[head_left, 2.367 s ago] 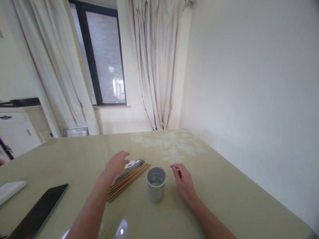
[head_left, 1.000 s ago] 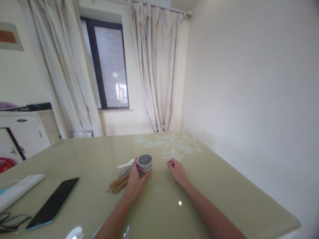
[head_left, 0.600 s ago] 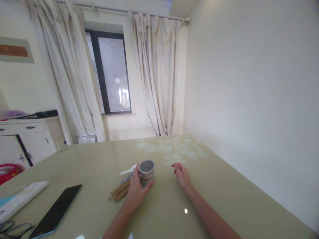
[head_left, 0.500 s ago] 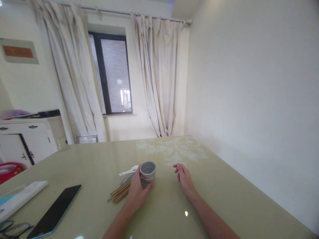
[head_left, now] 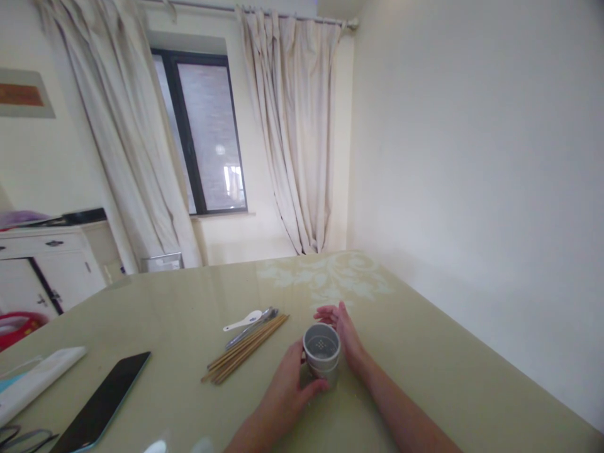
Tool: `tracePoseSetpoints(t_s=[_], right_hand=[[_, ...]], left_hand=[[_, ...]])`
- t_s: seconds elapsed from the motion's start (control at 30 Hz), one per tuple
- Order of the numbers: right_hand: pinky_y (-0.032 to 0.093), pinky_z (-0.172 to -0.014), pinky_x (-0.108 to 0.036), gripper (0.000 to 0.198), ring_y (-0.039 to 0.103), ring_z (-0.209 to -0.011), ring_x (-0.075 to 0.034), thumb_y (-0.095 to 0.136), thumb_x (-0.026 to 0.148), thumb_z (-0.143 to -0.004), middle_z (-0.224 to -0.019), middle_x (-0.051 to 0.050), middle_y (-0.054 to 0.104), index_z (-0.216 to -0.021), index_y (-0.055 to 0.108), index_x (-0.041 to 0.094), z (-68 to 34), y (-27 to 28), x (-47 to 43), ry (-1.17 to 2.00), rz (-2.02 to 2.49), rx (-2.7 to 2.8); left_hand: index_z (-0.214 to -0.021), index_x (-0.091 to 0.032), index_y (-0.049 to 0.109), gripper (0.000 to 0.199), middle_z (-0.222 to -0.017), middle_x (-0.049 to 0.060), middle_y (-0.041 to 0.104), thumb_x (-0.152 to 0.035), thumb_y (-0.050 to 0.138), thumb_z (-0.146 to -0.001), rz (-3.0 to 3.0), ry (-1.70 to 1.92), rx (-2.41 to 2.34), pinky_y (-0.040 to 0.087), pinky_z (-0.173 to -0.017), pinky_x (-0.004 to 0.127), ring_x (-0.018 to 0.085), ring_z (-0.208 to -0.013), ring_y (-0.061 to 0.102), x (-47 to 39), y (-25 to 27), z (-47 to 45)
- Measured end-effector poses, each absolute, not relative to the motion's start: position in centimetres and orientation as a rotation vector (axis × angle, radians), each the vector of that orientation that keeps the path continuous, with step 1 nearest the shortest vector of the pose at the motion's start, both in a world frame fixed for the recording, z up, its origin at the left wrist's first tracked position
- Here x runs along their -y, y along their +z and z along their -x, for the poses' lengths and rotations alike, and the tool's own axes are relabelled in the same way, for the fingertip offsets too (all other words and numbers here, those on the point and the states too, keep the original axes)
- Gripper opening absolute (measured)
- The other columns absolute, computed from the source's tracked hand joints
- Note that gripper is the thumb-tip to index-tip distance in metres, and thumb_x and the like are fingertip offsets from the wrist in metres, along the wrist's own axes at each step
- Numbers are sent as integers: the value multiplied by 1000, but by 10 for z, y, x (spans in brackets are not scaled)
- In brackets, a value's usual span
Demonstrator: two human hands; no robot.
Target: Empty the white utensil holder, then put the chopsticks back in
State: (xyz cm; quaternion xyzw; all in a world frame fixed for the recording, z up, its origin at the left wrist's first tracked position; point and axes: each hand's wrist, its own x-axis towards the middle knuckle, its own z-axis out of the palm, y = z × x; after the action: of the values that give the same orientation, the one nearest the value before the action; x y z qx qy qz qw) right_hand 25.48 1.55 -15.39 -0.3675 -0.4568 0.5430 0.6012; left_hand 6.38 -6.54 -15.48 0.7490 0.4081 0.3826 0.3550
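Left hand (head_left: 289,379) clasps a grey cylindrical cup (head_left: 323,363) between thumb and fingers. Right hand (head_left: 346,333), loosely spread, curves beside it (contact unclear). Thin brown wooden sticks (head_left: 250,350) lie apart.

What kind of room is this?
Probably a dining room at home: what look like wooden chopsticks and a white spoon lie on a big table.
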Motion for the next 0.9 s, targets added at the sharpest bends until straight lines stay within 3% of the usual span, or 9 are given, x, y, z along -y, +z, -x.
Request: tracePoseSetpoints(t_s=[0.17, 0.37, 0.5, 0.57, 0.7, 0.9], right_hand=[[51, -93, -45, 83, 71, -99, -30, 47, 96, -79, -102, -13, 78, -100, 76, 20, -254, -152, -9, 1362, 793, 1060], [53, -92, -46, 82, 72, -97, -29, 49, 95, -80, -101, -12, 78, -101, 76, 21, -254, -150, -4, 1389, 791, 1056], [55, -87, -46, 79, 74, -89, -29, 51, 94, -80, -94, -11, 78, -101, 76, 21, -252, -149, -1, 1397, 787, 1071], [56, -84, -46, 79, 74, -86, -29, 53, 93, -79, -91, -10, 77, -101, 76, 21, -251, -149, 0, 1396, 790, 1082], [56, -81, -44, 79, 74, -82, -28, 54, 93, -79, -88, -9, 76, -99, 76, 20, -250, -150, 0, 1384, 808, 1098], [55, -80, -42, 80, 72, -81, -26, 54, 93, -80, -86, -9, 75, -100, 76, 18, -248, -149, 2, 1357, 830, 1120]], left_hand=[[-152, -22, 48, 94, -150, 14, 57, -29, 89, -68, -2127, 813, -1263, 42, -119, 48, 33, -140, 52, 49, -144, -29], [-143, -25, 61, 53, -149, 12, 61, -43, 63, -93, -2440, 879, -1913, 38, -120, 52, 33, -139, 52, 19, -142, 35], [-147, -21, 59, 59, -161, 13, 51, -53, 52, -99, -2405, 697, -2277, 26, -126, 54, 34, -150, 43, 8, -153, 52], [-150, -22, 56, 60, -160, 12, 52, -55, 48, -100, -2349, 557, -2317, 24, -127, 54, 33, -150, 44, 6, -156, 52], [-154, -26, 52, 60, -156, 10, 57, -55, 39, -103, -2282, 445, -2255, 30, -124, 51, 30, -143, 53, 6, -157, 52], [-155, -22, 50, 61, -158, 12, 55, -52, 33, -105, -2293, 447, -2143, 37, -120, 47, 30, -145, 50, 7, -159, 53]])
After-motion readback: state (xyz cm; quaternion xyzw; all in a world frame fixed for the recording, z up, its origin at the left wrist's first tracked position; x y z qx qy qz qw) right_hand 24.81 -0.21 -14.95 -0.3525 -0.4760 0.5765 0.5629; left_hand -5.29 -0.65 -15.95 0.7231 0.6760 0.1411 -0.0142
